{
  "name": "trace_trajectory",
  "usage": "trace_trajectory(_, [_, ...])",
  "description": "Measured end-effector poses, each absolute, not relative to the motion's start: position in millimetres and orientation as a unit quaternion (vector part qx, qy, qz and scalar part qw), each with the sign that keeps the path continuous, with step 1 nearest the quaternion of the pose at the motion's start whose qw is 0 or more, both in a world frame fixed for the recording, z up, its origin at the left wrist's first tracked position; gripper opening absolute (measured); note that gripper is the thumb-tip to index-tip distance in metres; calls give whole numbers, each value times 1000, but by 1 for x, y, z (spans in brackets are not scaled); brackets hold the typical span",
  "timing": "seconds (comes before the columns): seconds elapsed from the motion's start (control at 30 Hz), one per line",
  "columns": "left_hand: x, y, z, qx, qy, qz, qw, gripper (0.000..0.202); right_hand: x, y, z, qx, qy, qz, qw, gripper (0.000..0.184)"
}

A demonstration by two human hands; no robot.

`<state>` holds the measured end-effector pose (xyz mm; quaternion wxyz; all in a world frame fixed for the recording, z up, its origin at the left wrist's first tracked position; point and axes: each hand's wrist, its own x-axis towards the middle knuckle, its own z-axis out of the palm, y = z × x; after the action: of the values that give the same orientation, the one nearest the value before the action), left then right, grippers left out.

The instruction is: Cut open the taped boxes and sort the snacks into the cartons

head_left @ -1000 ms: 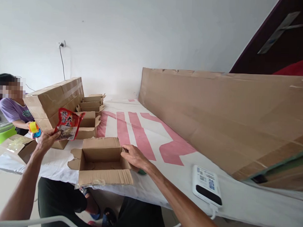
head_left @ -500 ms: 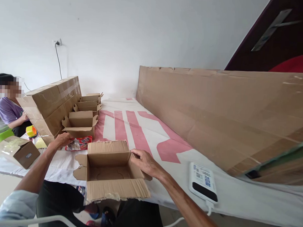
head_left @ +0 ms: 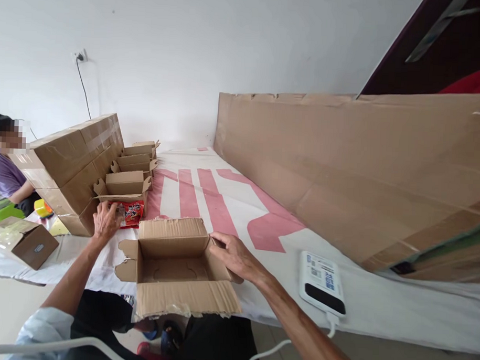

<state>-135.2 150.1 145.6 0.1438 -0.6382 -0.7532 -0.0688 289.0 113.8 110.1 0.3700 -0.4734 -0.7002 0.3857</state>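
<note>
An open, empty cardboard box (head_left: 174, 269) stands at the near edge of the white and pink table cover (head_left: 231, 211). My right hand (head_left: 233, 256) grips its right side flap, fingers curled round the edge. My left hand (head_left: 106, 221) reaches left of the box and closes on a red snack packet (head_left: 132, 213) that rests on the cover, its fingers over the packet's left end. The packet sits in front of a row of small open boxes (head_left: 125, 184).
Large taped cartons (head_left: 73, 158) are stacked at the left. A long cardboard sheet (head_left: 343, 162) leans along the right. A white power bank (head_left: 322, 281) with a cable lies at my right. Another person (head_left: 4, 166) sits at far left near a small box (head_left: 27, 241).
My left hand brought the red packet down from the air to the cover and now holds it by the small boxes. The open box came nearer me; my right hand stayed on it.
</note>
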Motion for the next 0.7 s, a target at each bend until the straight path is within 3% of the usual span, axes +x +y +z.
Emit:
trace_trajectory(0.17, [-123, 132, 102, -670, -734, -40, 105, 71, 284, 117, 108, -489, -690, 380, 376, 16])
trace_trajectory(0.53, [-136, 175, 85, -632, -753, -84, 167, 46, 260, 120, 108, -498, -710, 346, 357, 19])
trace_trajectory(0.7, [-141, 168, 94, -646, -745, -64, 150, 50, 251, 126, 109, -507, -708, 342, 353, 18])
